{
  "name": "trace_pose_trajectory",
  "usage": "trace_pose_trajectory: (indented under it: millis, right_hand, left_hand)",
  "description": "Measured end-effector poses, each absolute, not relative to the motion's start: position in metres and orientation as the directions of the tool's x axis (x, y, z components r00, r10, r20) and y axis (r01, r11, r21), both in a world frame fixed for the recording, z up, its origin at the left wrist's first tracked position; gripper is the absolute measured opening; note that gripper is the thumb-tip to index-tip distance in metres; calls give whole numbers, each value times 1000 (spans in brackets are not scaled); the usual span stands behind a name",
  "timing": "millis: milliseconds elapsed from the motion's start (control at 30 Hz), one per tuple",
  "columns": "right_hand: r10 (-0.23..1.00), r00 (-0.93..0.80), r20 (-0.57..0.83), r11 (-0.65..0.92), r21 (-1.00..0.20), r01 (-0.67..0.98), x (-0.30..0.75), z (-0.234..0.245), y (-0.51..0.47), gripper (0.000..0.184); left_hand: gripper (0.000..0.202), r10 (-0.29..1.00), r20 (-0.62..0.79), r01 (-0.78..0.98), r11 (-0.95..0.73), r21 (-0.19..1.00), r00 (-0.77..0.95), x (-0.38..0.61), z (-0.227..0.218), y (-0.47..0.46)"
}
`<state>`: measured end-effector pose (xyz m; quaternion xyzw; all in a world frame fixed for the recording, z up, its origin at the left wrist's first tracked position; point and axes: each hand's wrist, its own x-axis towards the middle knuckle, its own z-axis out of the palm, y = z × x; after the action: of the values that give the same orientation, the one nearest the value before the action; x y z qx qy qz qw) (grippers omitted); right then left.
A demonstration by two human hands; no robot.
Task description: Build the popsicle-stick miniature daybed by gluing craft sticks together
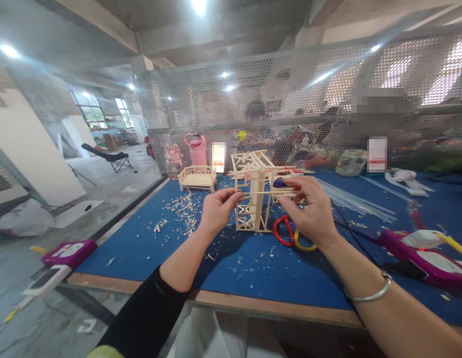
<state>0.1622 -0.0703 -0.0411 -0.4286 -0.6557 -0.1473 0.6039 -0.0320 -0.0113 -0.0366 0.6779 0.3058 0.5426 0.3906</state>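
My left hand (220, 211) pinches one end of a thin wooden stick (262, 192) between thumb and forefinger. At the stick's other end is my right hand (311, 209), its fingers curled in with thumb and fingertips near the stick. A small dark blue object (280, 183) shows by the right fingertips; I cannot make out what it is. Behind the stick stands an upright miniature wooden frame (257, 209) built of thin sticks and strips. Scissors with one red handle (283, 231) and one yellow handle lie under my right hand, which partly hides them.
A miniature wooden bench (197, 180) stands back left, near a pink bottle (198, 151). Wood scraps (178, 214) litter the blue table (141, 253). Clear strips (359, 201), a jar (350, 163) and a purple power strip (426, 258) with a cable lie right. A mesh screen rises behind.
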Motion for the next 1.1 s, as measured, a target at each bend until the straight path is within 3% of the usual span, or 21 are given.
trace_pose_trajectory:
  millis: [233, 667, 900, 1000, 1100]
  right_hand:
    - [320, 84, 944, 581, -266, 769, 164, -42, -68, 21]
    - [361, 37, 932, 591, -259, 764, 161, -43, -66, 20]
    - [319, 52, 946, 593, -242, 768, 160, -45, -67, 20]
    - [278, 184, 943, 583, -318, 748, 163, -42, -67, 23]
    - [259, 441, 859, 495, -511, 703, 176, -38, -67, 28]
  left_hand:
    - [27, 826, 512, -13, -525, 851, 236, -32, -40, -8]
    - [24, 825, 517, 24, -536, 844, 226, -33, -38, -11]
    - [23, 810, 534, 43, -559, 828, 243, -33, -36, -14]
    - [21, 810, 535, 42, -559, 828, 239, -32, -35, -14]
    - [21, 806, 543, 51, -569, 821, 237, -32, -36, -13]
